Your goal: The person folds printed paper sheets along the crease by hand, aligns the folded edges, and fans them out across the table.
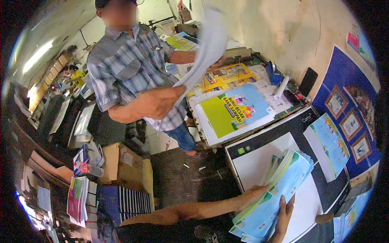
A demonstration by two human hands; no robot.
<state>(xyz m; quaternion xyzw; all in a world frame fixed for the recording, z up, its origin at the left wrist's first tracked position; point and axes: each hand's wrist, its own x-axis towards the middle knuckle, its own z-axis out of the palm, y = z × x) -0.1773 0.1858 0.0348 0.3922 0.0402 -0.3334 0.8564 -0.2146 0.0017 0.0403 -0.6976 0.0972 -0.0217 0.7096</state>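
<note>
Stack in hand: a thick stack of printed booklet covers, light blue with green edges, thin glossy paper, fanned and uneven at its far end. It lies on a white sheet atop a black flatbed machine at lower right.
Left hand: the fingers curl under the stack's left edge and hold it from below.
Right hand: it lies on top of the stack, fingers closed flat against the covers, pressing them down.
Risk: as I judge it, the slick sheets are already splayed, so a loose grip could let them slide apart and spill off the machine to the floor; the edges could also bend or crease.
Beside the stack: a single loose blue cover lies just to the right on the black surface.
Worktop beyond: a cluttered worktop carries a large green and blue poster, yellow prints and a white paper roll.
Other person: someone in a plaid shirt stands opposite, lifting a pale curved sheet with both hands.
Floor at left: cardboard boxes and a striped bundle sit near more stacked prints.
</note>
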